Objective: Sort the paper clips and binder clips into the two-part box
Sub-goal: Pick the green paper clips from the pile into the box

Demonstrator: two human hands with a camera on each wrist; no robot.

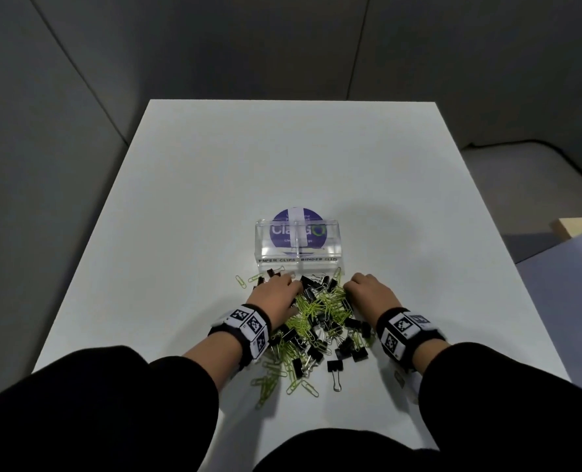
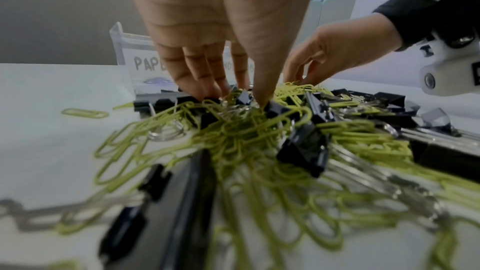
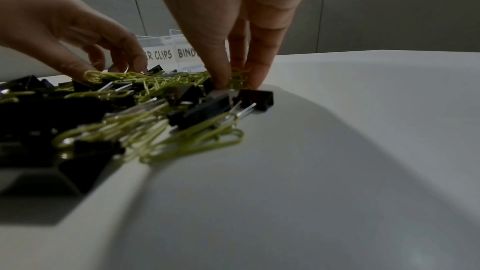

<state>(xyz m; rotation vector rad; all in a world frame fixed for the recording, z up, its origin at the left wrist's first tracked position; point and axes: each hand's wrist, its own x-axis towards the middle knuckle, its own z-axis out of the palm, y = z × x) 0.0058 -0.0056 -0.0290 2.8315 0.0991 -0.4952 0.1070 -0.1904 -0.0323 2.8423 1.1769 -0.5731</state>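
Clear plastic box (image 1: 330,264), 2 bays side by side, long axis L-R, labels face the person: PAPER CLIPS left, BINDER CLIPS right. Just in front, on white table (image 1: 180,199): one mixed pile, too many to count, of green wire paper clips (image 1: 320,306) and black binder clips (image 1: 335,365) w/ silver loop handles. Left hand (image 1: 276,296) and right hand (image 1: 367,291) both fingertips-down in the pile; can't tell if either holds anything.

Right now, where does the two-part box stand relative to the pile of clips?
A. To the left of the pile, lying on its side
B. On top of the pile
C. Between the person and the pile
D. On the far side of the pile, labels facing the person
D: the head view shows the clear two-part box upright beyond the pile of clips, its PAPER CLIPS and BINDER CLIPS labels turned toward the person.
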